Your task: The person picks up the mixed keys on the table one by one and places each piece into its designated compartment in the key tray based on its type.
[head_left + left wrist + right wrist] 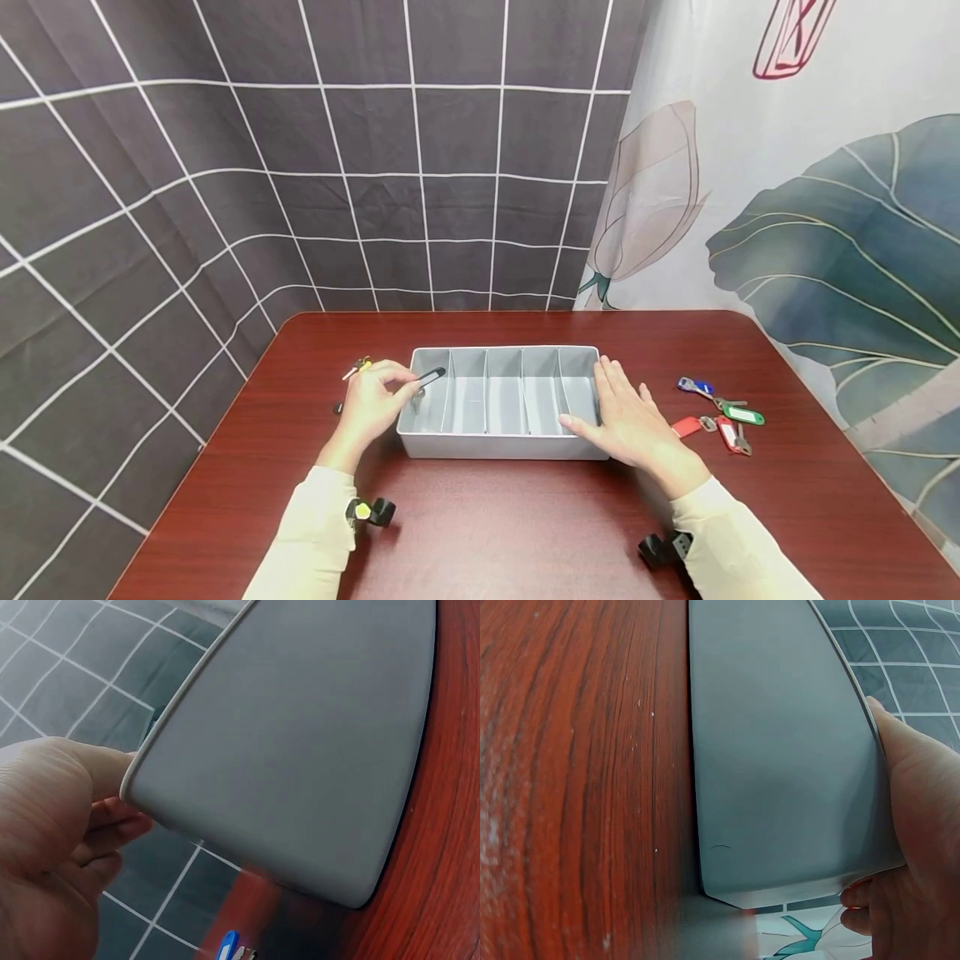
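Observation:
A black key tag (432, 376) is pinched between the thumb and fingers of my left hand (375, 402), over the leftmost compartment of a grey divided tray (502, 447). From the tag hangs a small metal key (418, 397), inside that compartment's outline. My right hand (637, 421) rests against the tray's right end with straight fingers, its thumb over the front rim. In the left wrist view, the tray's front wall (277, 750) hides the tag. The right wrist view shows the thumb of my right hand (930, 802) at the rim and fingertips round the corner.
Right of the tray lie keys with a blue tag (703, 388), a green tag (742, 414) and red tags (686, 427). A key with a yellow tag (364, 364) lies left, partly behind my left hand. The brown table (480, 525) meets a grid-patterned curtain (457, 208).

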The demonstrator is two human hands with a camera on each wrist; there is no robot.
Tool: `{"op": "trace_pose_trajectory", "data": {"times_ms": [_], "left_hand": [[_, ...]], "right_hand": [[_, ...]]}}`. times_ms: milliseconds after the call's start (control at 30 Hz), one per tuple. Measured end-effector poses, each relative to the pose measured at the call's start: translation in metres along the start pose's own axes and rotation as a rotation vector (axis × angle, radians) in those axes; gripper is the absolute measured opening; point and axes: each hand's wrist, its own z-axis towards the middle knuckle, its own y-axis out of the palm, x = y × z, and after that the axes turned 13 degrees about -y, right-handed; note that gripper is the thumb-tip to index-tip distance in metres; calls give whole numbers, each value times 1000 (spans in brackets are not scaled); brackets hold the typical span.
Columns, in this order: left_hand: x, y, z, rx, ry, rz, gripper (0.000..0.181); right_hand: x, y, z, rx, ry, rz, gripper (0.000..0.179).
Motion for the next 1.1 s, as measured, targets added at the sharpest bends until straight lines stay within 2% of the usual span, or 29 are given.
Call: {"op": "trace_pose_trajectory", "data": {"times_ms": [167,433,800,1100], "left_hand": [[0,-1,-2,-1,16,24,6],[-5,-1,-4,-6,-32,19,7],[-10,-3,-4,-20,-22,20,9],[-12,-8,-2,8,-37,26,11]], "right_hand": [[0,0,0,1,-3,0,114],[-1,-1,0,1,-6,0,116],[-2,-1,0,1,-8,4,116],[-1,-1,-1,-5,-2,9,114]]}}
